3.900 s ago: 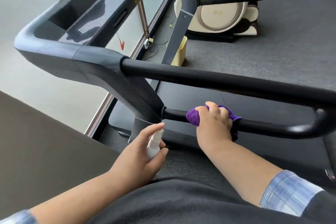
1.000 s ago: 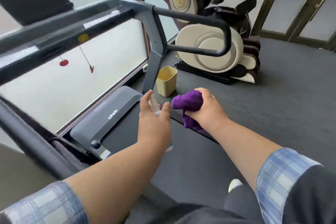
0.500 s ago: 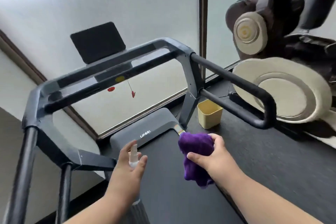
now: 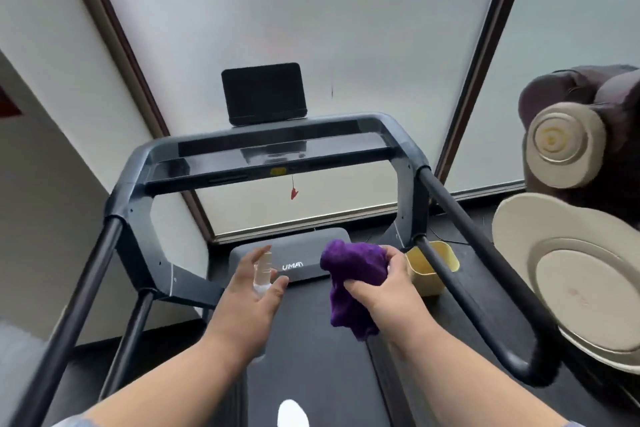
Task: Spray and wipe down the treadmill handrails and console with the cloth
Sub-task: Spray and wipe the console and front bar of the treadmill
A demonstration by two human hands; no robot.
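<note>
Over the belt (image 4: 311, 357), left hand (image 4: 247, 302) gripped the bottle (image 4: 262, 270); right hand (image 4: 377, 284) clutched the cloth (image 4: 349, 270), bunched, clear of both rails; console (image 4: 277, 156) ahead; advisable: aim nozzle into cloth, wipe in long strokes.

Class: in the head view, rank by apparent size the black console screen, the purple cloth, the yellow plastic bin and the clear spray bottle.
1. Black console screen
2. Purple cloth, nearly matching; nearer the camera, so unsure
3. Yellow plastic bin, partly hidden
4. Clear spray bottle
</note>
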